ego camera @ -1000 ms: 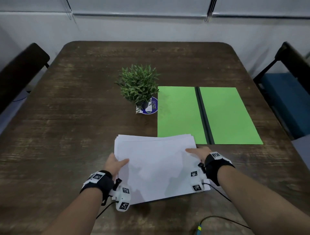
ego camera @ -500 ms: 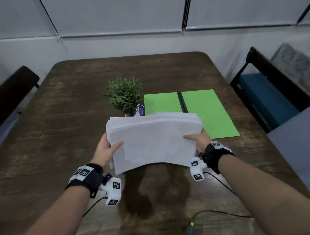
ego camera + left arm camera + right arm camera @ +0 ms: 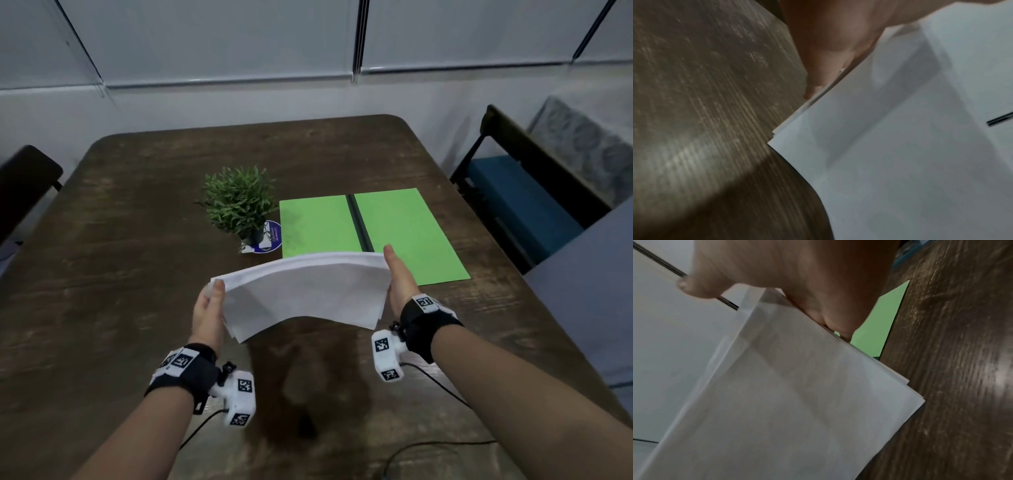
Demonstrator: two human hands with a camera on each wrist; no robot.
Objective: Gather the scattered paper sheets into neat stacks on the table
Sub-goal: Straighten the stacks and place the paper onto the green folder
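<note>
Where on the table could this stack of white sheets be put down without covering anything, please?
Bare wood lies directly under the white sheets, between the two forearms, and across the whole left side of the table, left of the potted plant. The far strip behind the plant is also free. The right middle is crowded by the green folder.

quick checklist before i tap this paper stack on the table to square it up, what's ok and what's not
1. Left hand grips the left edge of the white paper stack: ok.
2. Right hand holds the right edge: ok.
3. Stack lifted off the wooden table: ok, its shadow lies below.
4. Sheet edges flush: not ok, the corners look fanned in both wrist views.
5. Landing spot beneath the stack bare: ok; the potted plant and the green folder sit farther back.
6. Stack flat: not ok, it bows upward in the middle.
</note>
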